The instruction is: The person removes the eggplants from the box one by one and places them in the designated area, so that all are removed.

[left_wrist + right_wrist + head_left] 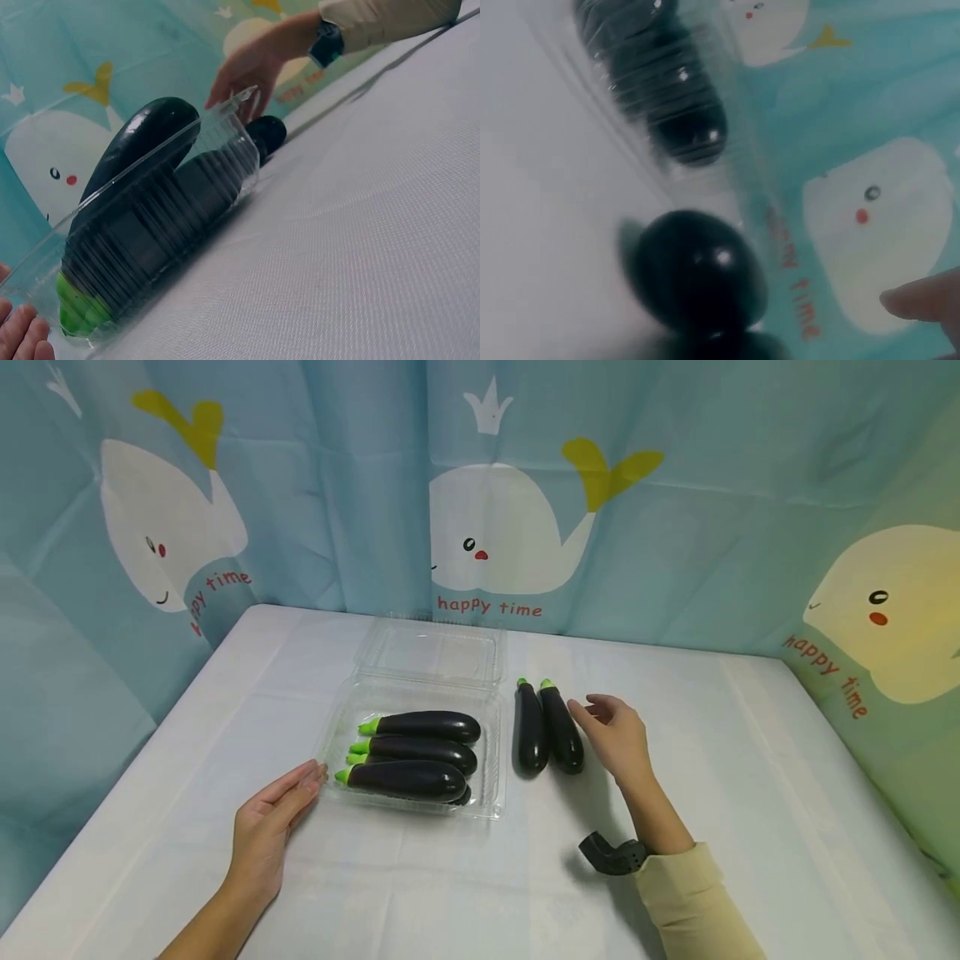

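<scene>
Right hand point(618, 739) nearest

On the surface point(750, 760) we saw an open box point(492, 752). The left hand point(264, 822) pinched its edge; the right, loosely curved, held nothing. Two loose eggplants point(562, 731) lay just left of the right hand, long axes running away from us; packed eggplants point(408, 779) lay crosswise.

Right sleeve point(697, 906): long, plain, pale beige cloth
Cuff point(678, 870): broad, same beige, ending just short of the wrist
Wrist piece point(611, 855): black, curved, blunt-ended, with tiny dots on its side; chunky and watch-like from the left wrist view
Left forearm point(225, 906): bare
Both hands point(270, 822) point(618, 739): bare
</scene>
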### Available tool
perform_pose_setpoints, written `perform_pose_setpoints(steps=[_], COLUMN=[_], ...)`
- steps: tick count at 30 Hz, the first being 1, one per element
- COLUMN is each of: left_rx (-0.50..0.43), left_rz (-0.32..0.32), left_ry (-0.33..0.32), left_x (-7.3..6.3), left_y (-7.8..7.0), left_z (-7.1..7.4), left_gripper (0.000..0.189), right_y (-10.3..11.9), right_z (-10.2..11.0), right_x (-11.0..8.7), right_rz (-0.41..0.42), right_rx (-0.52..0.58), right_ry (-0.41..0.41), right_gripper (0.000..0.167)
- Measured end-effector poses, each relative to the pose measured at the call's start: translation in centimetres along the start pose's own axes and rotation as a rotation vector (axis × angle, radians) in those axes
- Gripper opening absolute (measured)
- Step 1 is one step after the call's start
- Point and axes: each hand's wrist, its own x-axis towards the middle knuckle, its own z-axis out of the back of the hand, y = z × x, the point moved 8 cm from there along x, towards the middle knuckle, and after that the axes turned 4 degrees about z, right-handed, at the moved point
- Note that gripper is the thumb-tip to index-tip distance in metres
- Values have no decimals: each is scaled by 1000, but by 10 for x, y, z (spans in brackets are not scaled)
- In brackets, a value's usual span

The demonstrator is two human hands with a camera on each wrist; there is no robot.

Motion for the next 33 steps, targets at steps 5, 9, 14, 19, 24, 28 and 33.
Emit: perform_pose_setpoints(steps=[5, 9, 14, 19, 24, 28, 33], left_rx=[4, 7, 1, 12, 20, 20, 29], left_rz=[5, 1, -1, -9, -11, -7, 3], left_ry=[-5, -6, -5, -13, -13, -14, -10], left_x=[0, 0, -1, 0, 0, 0, 1], left_y=[0, -1, -1, 0, 0, 0, 0], left_z=[0, -1, -1, 0, -1, 0, -1], left_gripper=[34, 36, 35, 38, 40, 41, 44], right_y=[19, 40, 61, 77, 86, 95, 107], right_z=[3, 5, 3, -6, -14, -30, -50], right_x=[-4, -11, -18, -22, -25, -28, -32], right_rz=[61, 104, 171, 240, 278, 295, 332], right_rx=[35, 57, 74, 81, 99, 126, 90], right_ry=[11, 30, 59, 115, 148, 226, 307], right_gripper=[57, 54, 50, 46, 42, 45, 51])
